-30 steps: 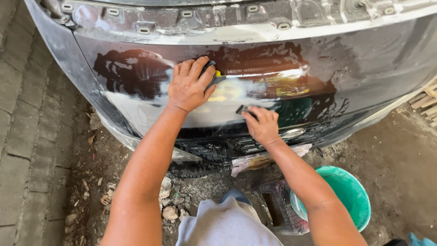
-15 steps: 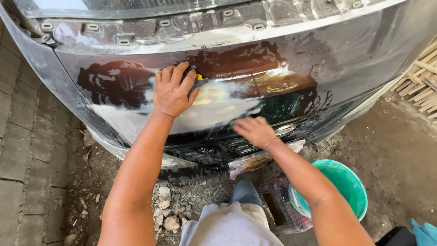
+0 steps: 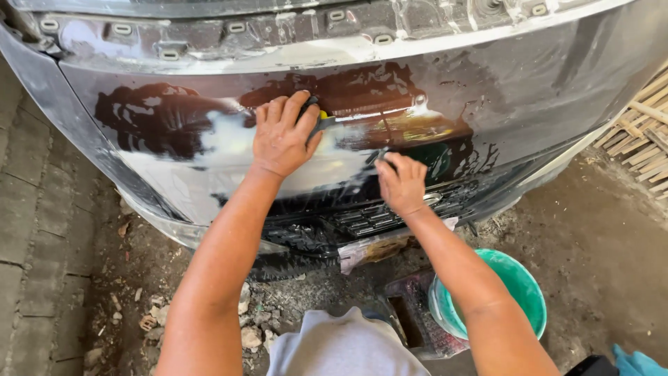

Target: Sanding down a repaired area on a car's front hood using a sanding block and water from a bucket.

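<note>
A dark car bumper (image 3: 501, 90) fills the upper part of the head view, wet and smeared with whitish residue across its middle. My left hand (image 3: 282, 136) presses a small dark and yellow pad (image 3: 321, 120) flat against the panel, fingers spread over it. My right hand (image 3: 400, 182) rests lower and to the right on the wet surface, fingers curled over a small dark piece that is mostly hidden. A black grille section (image 3: 376, 216) runs just under my right hand.
A green bucket (image 3: 518, 278) stands on the dirt ground at the lower right. Loose stones (image 3: 250, 338) lie below the bumper. Paving bricks (image 3: 35, 230) run along the left. Bamboo slats (image 3: 643, 139) lie at the right edge. A blue cloth (image 3: 637, 362) shows at the bottom right.
My left hand with the pad has slid left and slightly down along the bumper. My right hand has shifted a little on the lower panel. The view has moved closer.
</note>
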